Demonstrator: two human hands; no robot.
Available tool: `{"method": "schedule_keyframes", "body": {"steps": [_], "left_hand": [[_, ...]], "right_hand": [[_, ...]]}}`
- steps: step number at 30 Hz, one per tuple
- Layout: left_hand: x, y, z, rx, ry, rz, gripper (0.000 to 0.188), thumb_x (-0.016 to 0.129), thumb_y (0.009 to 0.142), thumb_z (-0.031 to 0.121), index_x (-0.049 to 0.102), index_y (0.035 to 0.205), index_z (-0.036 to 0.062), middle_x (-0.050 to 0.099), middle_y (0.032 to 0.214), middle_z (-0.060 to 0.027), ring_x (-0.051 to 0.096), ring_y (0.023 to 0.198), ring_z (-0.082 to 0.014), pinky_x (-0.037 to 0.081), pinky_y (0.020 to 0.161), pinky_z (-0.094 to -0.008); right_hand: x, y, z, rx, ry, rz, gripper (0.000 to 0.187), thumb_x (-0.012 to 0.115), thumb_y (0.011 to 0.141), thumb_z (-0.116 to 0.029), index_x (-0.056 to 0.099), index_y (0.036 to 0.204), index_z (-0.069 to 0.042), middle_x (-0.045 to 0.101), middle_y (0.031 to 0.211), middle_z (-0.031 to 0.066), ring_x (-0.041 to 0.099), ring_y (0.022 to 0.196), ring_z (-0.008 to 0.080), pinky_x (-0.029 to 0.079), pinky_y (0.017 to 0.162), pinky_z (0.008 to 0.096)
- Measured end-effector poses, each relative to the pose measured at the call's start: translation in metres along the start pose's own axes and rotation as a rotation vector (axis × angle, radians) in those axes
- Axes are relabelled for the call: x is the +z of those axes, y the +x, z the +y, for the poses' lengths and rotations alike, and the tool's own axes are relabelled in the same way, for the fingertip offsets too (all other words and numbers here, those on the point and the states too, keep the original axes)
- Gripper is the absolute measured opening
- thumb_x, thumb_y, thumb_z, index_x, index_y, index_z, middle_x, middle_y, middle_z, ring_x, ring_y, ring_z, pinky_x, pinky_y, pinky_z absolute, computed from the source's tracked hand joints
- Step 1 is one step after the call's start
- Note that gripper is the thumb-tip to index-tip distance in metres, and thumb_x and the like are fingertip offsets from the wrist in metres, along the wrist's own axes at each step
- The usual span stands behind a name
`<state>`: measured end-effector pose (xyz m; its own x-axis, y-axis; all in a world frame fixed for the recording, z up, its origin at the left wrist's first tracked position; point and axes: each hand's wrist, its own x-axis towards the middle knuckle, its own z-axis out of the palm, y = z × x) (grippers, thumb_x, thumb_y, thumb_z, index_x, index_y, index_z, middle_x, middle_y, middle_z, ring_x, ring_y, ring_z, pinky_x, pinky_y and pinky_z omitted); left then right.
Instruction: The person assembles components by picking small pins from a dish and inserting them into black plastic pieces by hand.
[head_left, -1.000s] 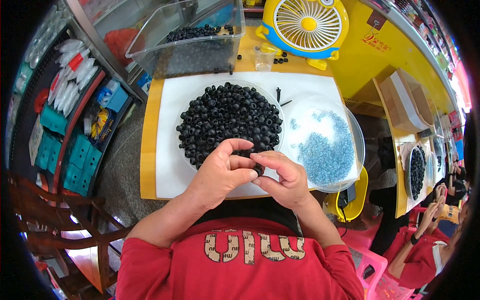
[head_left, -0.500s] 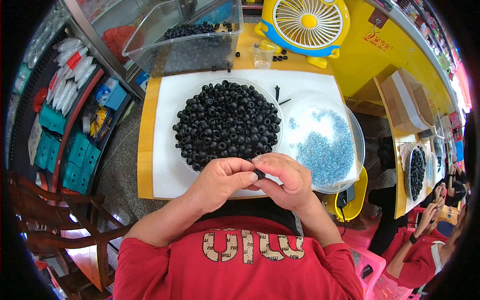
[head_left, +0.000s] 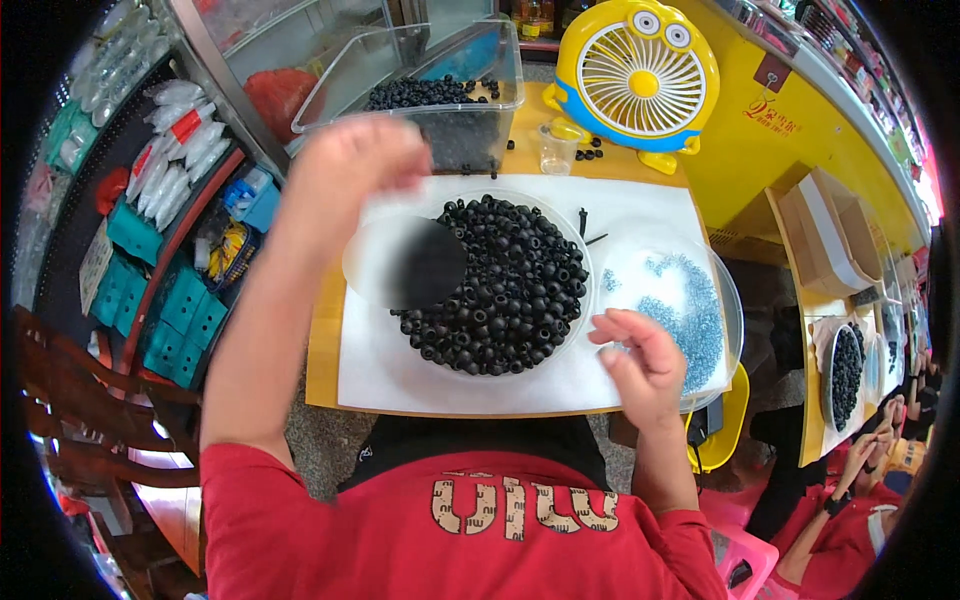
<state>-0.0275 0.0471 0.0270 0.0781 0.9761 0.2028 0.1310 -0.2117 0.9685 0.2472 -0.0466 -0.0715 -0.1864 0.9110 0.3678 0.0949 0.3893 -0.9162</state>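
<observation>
My left hand (head_left: 375, 160) is raised in front of a clear plastic bin (head_left: 508, 95) holding small black parts. Motion smears its fingers, so whether it holds anything cannot be made out. My right hand (head_left: 645, 362) hovers at the near left rim of a clear round tray (head_left: 735, 310), fingers apart, nothing visible in them. Tiny blue transparent pieces (head_left: 690, 330) are spread in that tray. Between my hands, a round dish (head_left: 588, 300) carries a heap of small hollow black parts (head_left: 510, 285). A blurred oval patch hides the heap's left side.
White sheeting (head_left: 375, 375) covers much of the wooden table. At the back stand a clear cup (head_left: 557, 150) and a yellow-and-blue fan (head_left: 640, 85), with loose black parts nearby. A yellow bin (head_left: 728, 430) is below the right edge. Farther right, another person (head_left: 840, 530) works at a side table.
My hands were together before the black heap, pinching a small black part. They have separated: the left swung up toward the bin, the right moved right. The camera view has shifted slightly.
</observation>
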Motion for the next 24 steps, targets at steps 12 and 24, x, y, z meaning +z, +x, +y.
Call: {"method": "schedule_keyframes", "body": {"steps": [12, 24], "left_hand": [[0.040, -0.013, -0.061, 0.101, 0.987, -0.333, 0.016, 0.055, 0.072, 0.014, 0.060, 0.086, 0.0072, 0.058, 0.078, -0.0118, 0.057, 0.072, -0.0256, 0.046, 0.066, -0.0363], [0.047, -0.023, -0.050, -0.328, -0.027, -0.255, 0.013, 0.055, 0.071, -0.002, 0.054, 0.083, 0.0001, 0.054, 0.080, -0.0055, 0.055, 0.067, -0.0114, 0.048, 0.056, -0.0215]], "right_hand": [[-0.040, -0.008, 0.011, 0.215, 0.057, 0.208, 0.018, 0.053, 0.077, 0.003, 0.056, 0.094, 0.003, 0.060, 0.085, 0.0082, 0.056, 0.078, 0.0113, 0.046, 0.070, 0.0229], [-0.077, 0.016, 0.023, 0.212, -0.612, 0.190, 0.012, 0.057, 0.075, -0.004, 0.059, 0.086, 0.001, 0.061, 0.075, 0.0019, 0.055, 0.071, 0.0075, 0.043, 0.064, 0.0201]]}}
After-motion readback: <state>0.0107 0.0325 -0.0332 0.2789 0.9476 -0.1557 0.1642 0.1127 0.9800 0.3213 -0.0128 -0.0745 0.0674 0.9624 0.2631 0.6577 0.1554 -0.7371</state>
